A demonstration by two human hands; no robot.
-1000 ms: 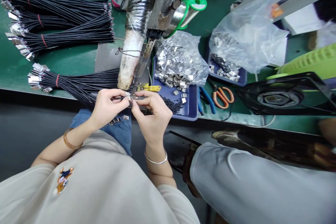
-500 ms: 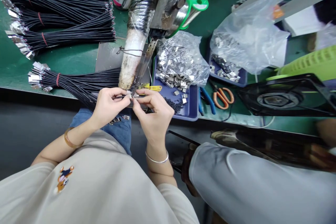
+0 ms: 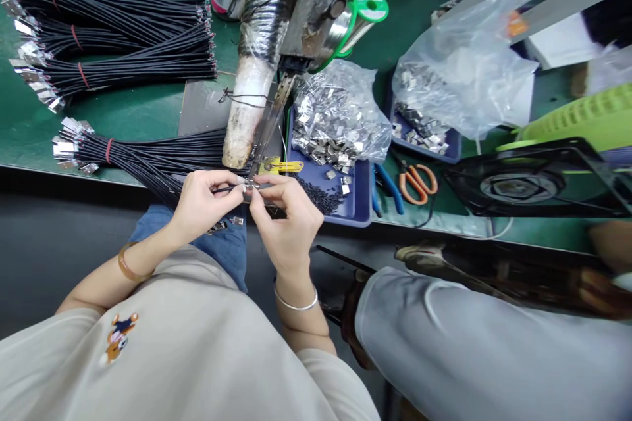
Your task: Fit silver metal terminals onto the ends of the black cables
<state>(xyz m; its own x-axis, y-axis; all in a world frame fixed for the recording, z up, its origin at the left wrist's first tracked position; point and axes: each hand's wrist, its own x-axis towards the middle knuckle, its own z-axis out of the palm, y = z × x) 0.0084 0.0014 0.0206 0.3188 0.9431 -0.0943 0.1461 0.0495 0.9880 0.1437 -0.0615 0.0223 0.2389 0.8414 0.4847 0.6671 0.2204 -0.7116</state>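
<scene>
My left hand (image 3: 203,202) pinches the end of a thin black cable (image 3: 225,189) between thumb and fingertips. Facing it, my right hand (image 3: 289,217) has thumb and fingers closed on a small metal connector (image 3: 249,182), mostly covered by the fingertips. Both sets of fingertips nearly meet at the bench edge, just under the slanting soldering iron (image 3: 269,128). A tied bundle of black cables with metal plugs (image 3: 162,152) lies left of the iron, partly behind my left hand. Beside my right hand is a blue tray (image 3: 359,207) with loose metal connectors and small black pieces.
A taped duct (image 3: 249,89) and a green solder spool (image 3: 370,5) hang over the bench. Further cable bundles (image 3: 123,66) lie at left. Blue-handled pliers (image 3: 389,189), orange-handled cutters (image 3: 417,184), a second tray (image 3: 457,150) and a black fan (image 3: 533,184) are at right. Another person's leg (image 3: 454,335) is close by.
Both hands have lowered slightly toward me, still pinching at the same spot. More of the metal connector and the yellow tool behind my fingers now shows.
</scene>
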